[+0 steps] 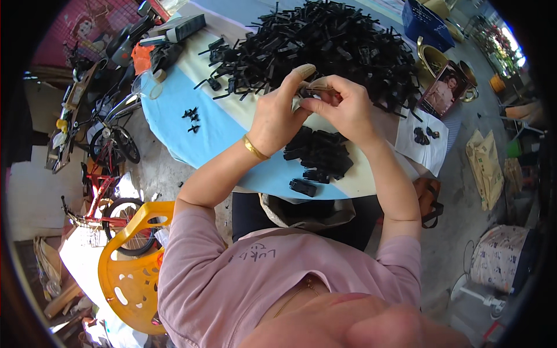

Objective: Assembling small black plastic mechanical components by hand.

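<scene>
Over the middle of the table, my left hand (274, 118) and my right hand (349, 111) meet, fingers bent and pinching. Between the fingertips a small dark piece (309, 93) shows in part; its kind is hidden by the fingers. A beige cover (304, 71) wraps one fingertip of my left hand. Just beyond the hands rises a large heap of black plastic parts with strip-like ends (325, 40). Below the hands, close to the near edge, lies a small group of black blocky parts (319, 153).
Several tiny black bits (191, 119) lie on the table's (168, 98) left. To the right are a white paper (438, 156) with small black pieces, a photo (444, 90), a brass-coloured pot (432, 58) and a blue basket (426, 26). A yellow chair (125, 272) stands at my left.
</scene>
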Demonstrator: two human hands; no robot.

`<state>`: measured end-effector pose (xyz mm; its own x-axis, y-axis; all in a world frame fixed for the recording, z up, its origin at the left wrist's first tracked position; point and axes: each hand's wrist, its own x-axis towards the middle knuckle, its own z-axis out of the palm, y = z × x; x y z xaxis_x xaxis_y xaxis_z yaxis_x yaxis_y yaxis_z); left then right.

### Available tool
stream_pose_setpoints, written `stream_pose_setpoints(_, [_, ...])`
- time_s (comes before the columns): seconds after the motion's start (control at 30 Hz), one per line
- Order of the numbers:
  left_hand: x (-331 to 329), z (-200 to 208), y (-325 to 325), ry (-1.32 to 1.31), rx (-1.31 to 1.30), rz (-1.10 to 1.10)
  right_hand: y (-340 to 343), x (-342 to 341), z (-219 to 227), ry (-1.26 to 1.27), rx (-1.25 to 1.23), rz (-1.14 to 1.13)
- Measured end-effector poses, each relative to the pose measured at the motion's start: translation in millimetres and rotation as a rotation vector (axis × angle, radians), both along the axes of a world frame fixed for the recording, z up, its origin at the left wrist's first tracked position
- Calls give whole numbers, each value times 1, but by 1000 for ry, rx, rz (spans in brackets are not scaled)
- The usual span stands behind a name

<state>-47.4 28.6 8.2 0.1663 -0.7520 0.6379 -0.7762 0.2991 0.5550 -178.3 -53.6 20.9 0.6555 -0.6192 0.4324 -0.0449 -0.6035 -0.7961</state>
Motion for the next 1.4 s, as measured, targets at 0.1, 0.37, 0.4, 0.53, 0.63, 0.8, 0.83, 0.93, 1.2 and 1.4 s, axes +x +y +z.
stream_pose_setpoints(0.1, [8,2,-2,81,52,-166,-6,-7,4,-68,-52,54])
stream_pose_setpoints(0.37, [31,16,0,1002,441,-928,-17,-27,18,-178,338,277])
stream_pose_setpoints(0.4, [33,11,-4,1003,441,-927,-16,-26,17,-178,339,278])
stream_pose_setpoints(0.53, [36,-2,-13,1090,404,-1160,-13,-19,11,-256,445,401])
stream_pose_setpoints(0.63, [35,8,-8,1140,520,-1267,-15,-20,11,-303,499,461])
stream_pose_setpoints(0.8, [29,4,-11,1197,505,-1162,-13,-19,6,-256,429,469])
stream_pose_setpoints(0.83, [30,3,-11,1196,522,-1152,-14,-18,6,-237,436,492])
stream_pose_setpoints(0.93, [32,-3,-10,1201,528,-1128,-13,-16,5,-180,395,512])
stream_pose_setpoints(1.2, [25,10,-4,950,257,-620,-14,-16,5,-197,319,280])
stream_pose_setpoints(1.4, [16,2,-2,762,119,-477,0,-3,1,-106,88,117])
